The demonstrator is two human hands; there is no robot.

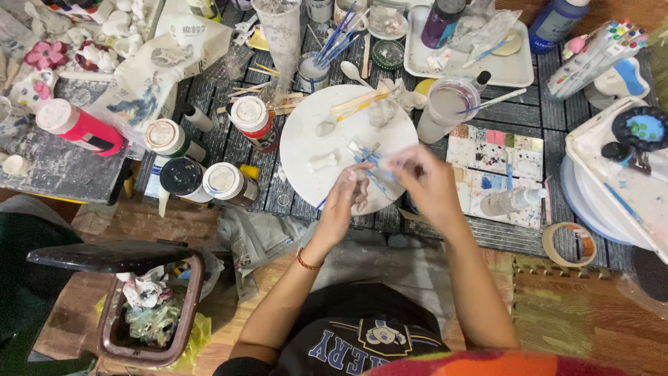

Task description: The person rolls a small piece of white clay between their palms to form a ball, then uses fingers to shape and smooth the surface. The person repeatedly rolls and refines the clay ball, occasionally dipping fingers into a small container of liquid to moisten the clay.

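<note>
The small pale clay piece (360, 189) sits in the left hand (342, 202), above the near edge of the round white board (306, 150) on the dark bench (522, 115); the board carries a bone-shaped clay bit (323, 161) and wooden sticks (358, 102); left grip curled around the piece; right hand (423, 179) blurred, fingers pinched, whether on anything I cannot tell; paint bottles (209, 157) stand left of the board.
</note>
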